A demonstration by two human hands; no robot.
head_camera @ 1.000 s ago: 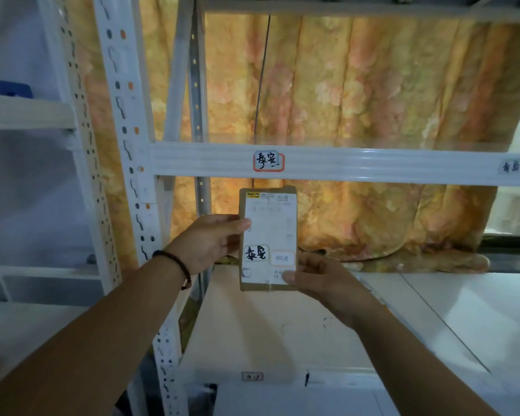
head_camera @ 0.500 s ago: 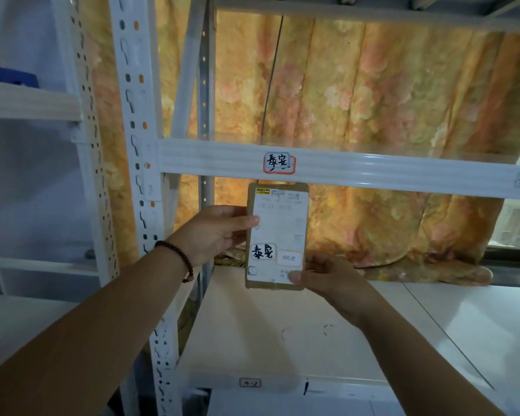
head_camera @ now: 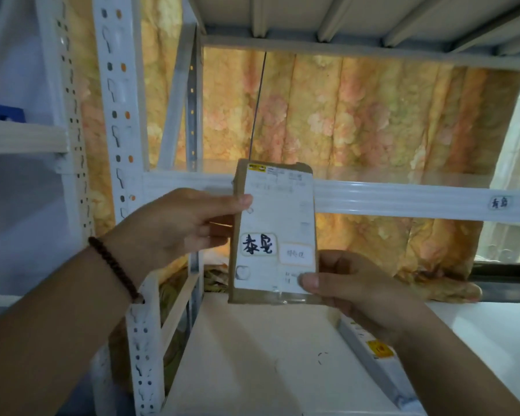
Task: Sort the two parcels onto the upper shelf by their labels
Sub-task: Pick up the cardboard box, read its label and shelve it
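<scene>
A: Which step is this?

B: Matching, I'd say. The left hand [head_camera: 180, 226] pinches the left edge of the brown parcel [head_camera: 273, 232] and the right hand [head_camera: 351, 289] grips its lower right corner, holding it upright across the front beam of the upper shelf [head_camera: 403, 196].

A: And the second parcel [head_camera: 373, 352]?

B: Below that beam, flat on the lower board, under the right wrist.

A: Next move?

B: Probably lifting the held parcel over the beam and setting it down above the tag it matches. The beam's tag [head_camera: 501, 202] to the right looks different, though it's blurred.
</scene>
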